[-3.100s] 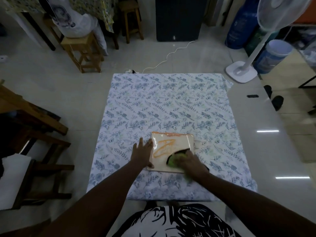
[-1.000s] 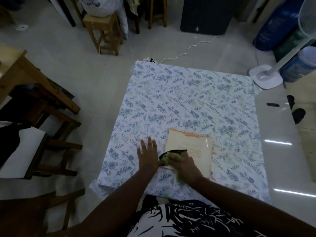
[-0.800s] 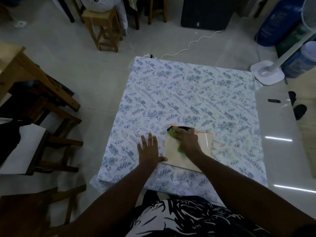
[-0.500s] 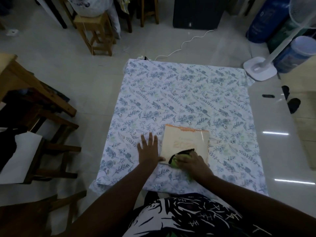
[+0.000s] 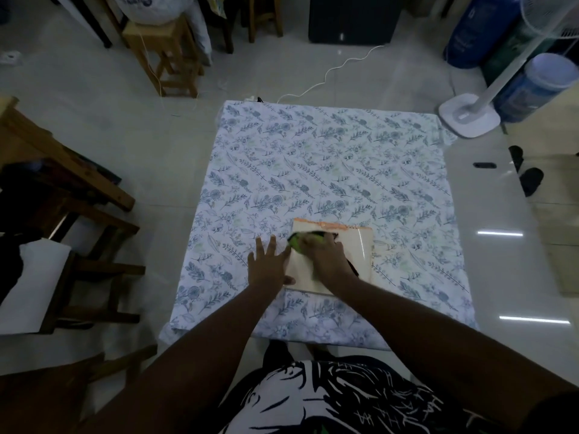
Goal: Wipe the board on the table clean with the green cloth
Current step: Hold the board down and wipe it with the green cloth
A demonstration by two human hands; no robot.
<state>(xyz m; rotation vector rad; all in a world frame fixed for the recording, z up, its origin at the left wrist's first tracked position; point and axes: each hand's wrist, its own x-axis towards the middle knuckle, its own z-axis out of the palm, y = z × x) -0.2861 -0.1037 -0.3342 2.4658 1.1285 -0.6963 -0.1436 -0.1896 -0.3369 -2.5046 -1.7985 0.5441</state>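
A pale board (image 5: 357, 255) lies flat on the floral-covered table (image 5: 329, 170), near its front edge. An orange smear runs along the board's far edge. My right hand (image 5: 326, 255) presses the green cloth (image 5: 296, 241) onto the board's far left part; only a bright green fold shows past my fingers. My left hand (image 5: 268, 264) lies flat with spread fingers on the tablecloth, its thumb touching the board's left edge.
Wooden tables and a chair (image 5: 78, 230) stand close on the left. A wooden stool (image 5: 163, 48) is beyond the table at far left. A white fan base (image 5: 468, 115) and blue containers (image 5: 532, 86) stand at far right. A white cable (image 5: 332, 70) trails behind the table.
My right hand has slid the cloth from the board's near edge up to its far left part. Most of the orange drawing seen earlier is gone. My left hand stays in place.
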